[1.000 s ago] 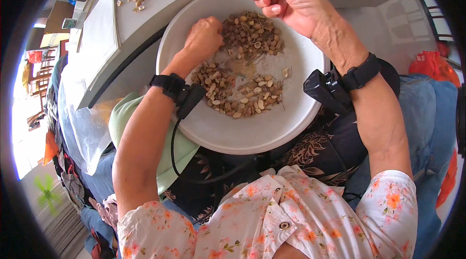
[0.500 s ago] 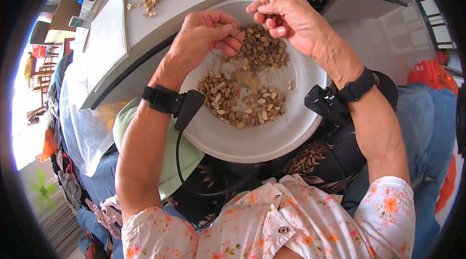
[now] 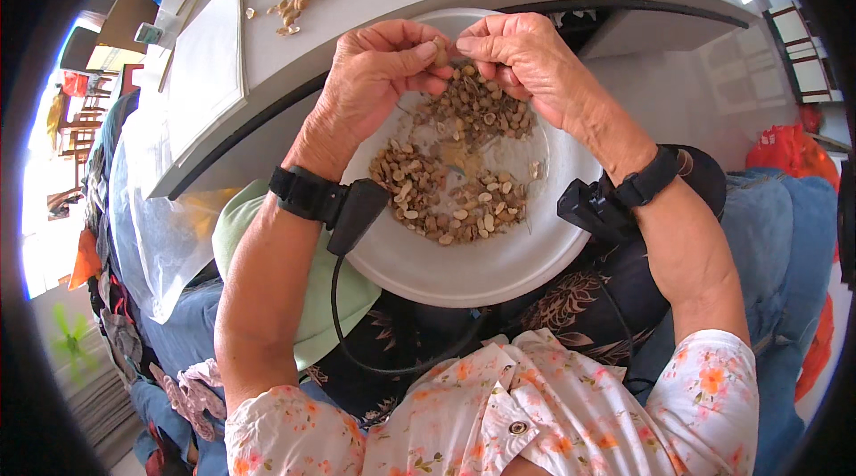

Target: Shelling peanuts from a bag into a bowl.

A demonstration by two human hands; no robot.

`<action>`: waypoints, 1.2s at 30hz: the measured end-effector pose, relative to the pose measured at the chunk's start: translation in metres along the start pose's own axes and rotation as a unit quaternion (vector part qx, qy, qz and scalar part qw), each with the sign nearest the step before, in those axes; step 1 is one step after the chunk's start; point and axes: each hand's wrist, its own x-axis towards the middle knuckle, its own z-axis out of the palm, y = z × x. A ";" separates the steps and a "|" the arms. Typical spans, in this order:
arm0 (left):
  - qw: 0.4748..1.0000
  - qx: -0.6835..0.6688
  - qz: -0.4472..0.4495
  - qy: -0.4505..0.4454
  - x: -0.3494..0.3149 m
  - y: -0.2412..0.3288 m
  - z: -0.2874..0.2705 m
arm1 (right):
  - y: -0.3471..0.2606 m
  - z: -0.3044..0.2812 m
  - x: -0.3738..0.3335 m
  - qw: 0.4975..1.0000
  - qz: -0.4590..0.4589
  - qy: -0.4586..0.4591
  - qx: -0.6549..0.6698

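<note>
Both hands have met above the one round white plastic bowl (image 3: pixel 499 271): left hand (image 3: pixel 379 75) and right hand (image 3: pixel 522 57) fingers pinch one tan peanut (image 3: pixel 440 52)

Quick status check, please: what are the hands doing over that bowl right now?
Both hands, left and right, pinch one peanut between fingertips. White bowl of peanuts on the lap below. Nothing in the way.

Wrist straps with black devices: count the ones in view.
2. One wrist strap sits on the left forearm, its black device over the white bowl rim. The other wrist strap sits on the right forearm, beside the bowl's right edge. None seems hidden.
</note>
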 end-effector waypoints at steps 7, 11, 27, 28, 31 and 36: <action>1.000 -0.004 0.014 -0.004 -0.003 0.002 0.004 | -0.003 0.004 0.000 1.000 -0.019 0.009 -0.006; 1.000 0.002 0.020 0.008 -0.004 0.003 0.004 | -0.003 0.006 0.001 0.999 -0.035 -0.004 -0.029; 0.994 0.080 0.055 0.042 -0.006 0.004 0.008 | -0.007 0.013 -0.003 0.997 -0.058 -0.016 -0.042; 0.994 0.080 0.055 0.042 -0.007 0.005 0.009 | -0.007 0.013 -0.003 0.997 -0.058 -0.016 -0.042; 0.989 0.124 0.061 0.055 -0.009 0.006 0.012 | -0.005 0.013 -0.002 0.996 -0.062 -0.022 -0.064; 0.981 0.157 0.085 0.070 -0.010 0.006 0.020 | -0.005 0.011 -0.003 0.994 -0.069 0.010 -0.082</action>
